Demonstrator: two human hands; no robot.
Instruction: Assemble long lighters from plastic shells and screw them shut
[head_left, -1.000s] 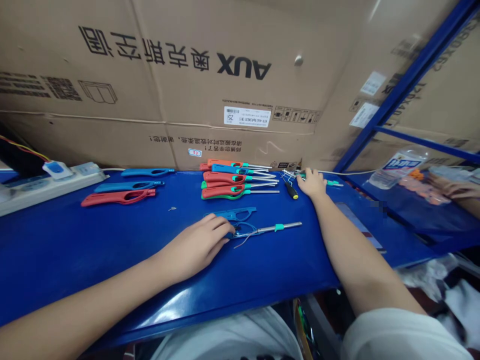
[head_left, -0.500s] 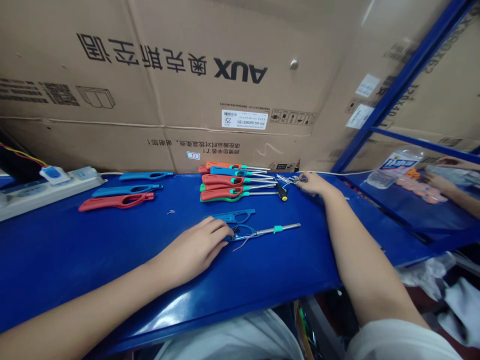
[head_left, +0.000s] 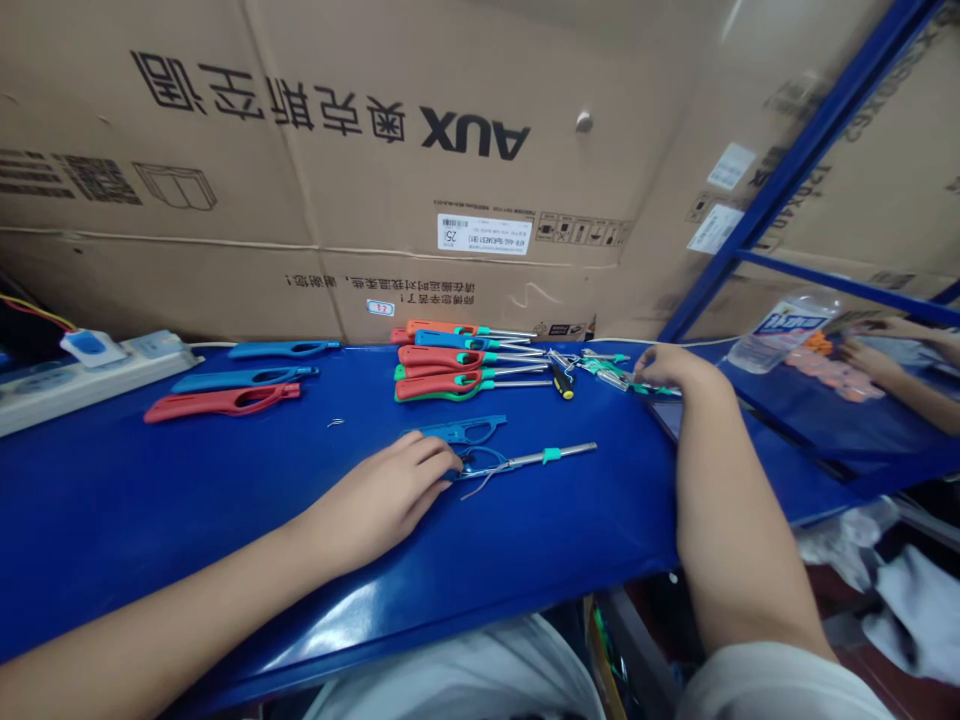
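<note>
My left hand (head_left: pixel 390 492) lies flat on the blue bench (head_left: pixel 187 500), fingers stretched out, fingertips touching the handle end of an open lighter assembly (head_left: pixel 517 462) with a metal tube and teal collar. A blue handle half (head_left: pixel 461 431) lies just behind it. My right hand (head_left: pixel 667 368) is at the far right of the bench, fingers pinched on a small teal and metal part (head_left: pixel 637 386) from a little pile. A black screwdriver (head_left: pixel 559 382) with a yellow tip lies left of that pile.
Finished red, blue and green lighters (head_left: pixel 450 362) are stacked at the back middle. Blue and red handle shells (head_left: pixel 225 400) lie at the back left, beside a white power strip (head_left: pixel 82 375). Cardboard boxes (head_left: pixel 375 150) wall the back. Another person's hands (head_left: pixel 885 350) work at the far right.
My right hand has drawn back to the right from the pile by the screwdriver, pulling a small teal and metal part along. My left hand has stayed put.
</note>
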